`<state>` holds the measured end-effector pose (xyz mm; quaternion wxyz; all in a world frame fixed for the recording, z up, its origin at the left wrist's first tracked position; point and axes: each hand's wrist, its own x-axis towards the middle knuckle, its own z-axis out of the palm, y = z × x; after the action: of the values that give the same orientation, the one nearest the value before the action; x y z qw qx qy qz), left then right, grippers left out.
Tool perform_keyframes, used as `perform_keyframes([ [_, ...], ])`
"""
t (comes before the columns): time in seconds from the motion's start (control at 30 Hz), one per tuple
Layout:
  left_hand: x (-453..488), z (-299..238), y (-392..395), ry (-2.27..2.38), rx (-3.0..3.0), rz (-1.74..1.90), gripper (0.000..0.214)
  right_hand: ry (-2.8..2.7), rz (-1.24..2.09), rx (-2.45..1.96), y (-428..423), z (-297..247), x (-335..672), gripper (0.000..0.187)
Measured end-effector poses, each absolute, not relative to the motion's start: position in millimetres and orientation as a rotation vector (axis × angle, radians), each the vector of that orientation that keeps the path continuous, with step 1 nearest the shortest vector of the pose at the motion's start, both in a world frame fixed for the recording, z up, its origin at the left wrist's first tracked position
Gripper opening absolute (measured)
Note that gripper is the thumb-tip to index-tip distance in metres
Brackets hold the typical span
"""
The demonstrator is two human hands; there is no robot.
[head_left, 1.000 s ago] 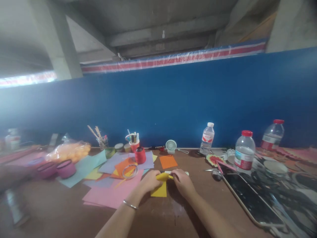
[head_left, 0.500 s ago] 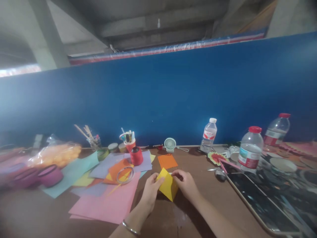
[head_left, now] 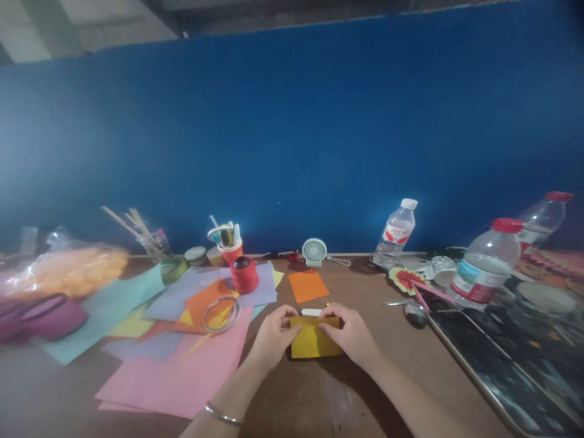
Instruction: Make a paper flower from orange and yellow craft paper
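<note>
A small yellow sheet of paper (head_left: 314, 342) is held between my two hands, just above the brown table. My left hand (head_left: 275, 334) pinches its upper left corner between thumb and fingers. At the upper right corner my right hand (head_left: 349, 336) grips it in the same way. Just behind the paper's top edge lies a small white object (head_left: 312, 312), partly covered, its kind unclear. An orange paper square (head_left: 308, 286) with lines across it lies farther back on the table.
Coloured paper sheets (head_left: 173, 383) spread over the left, with a clear tape ring (head_left: 221, 314) and a red spool (head_left: 244, 275) on them. A white fan (head_left: 314, 251) stands behind. To the right are water bottles (head_left: 486, 264), scissors (head_left: 415, 313) and a dark tablet-like slab (head_left: 493, 365).
The yellow paper has turned from a corner-up diamond to a level rectangle, with both hands still on it. The camera view has tipped downward.
</note>
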<state>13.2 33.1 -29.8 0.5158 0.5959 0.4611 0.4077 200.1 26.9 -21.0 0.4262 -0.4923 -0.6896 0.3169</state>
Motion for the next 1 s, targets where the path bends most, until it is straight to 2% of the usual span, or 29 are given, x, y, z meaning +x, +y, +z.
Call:
perform_keyframes([
  [0.23,18,-27,31,1.161,1.673,0.915,0.012,-1.733,0.797,-1.037,23,-25,195,0.012],
  [0.63,25,-14,26,1.117,1.517,0.932,0.014,-1.99,0.372,-0.826,16,-27,201,0.016],
  [0.83,28,-15,24,1.14,1.5,0.961,0.013,-1.874,0.609,-1.018,15,-21,197,0.008],
  [1.0,28,-19,23,1.134,1.476,1.023,0.017,-1.692,0.891,-1.214,18,-20,196,0.016],
])
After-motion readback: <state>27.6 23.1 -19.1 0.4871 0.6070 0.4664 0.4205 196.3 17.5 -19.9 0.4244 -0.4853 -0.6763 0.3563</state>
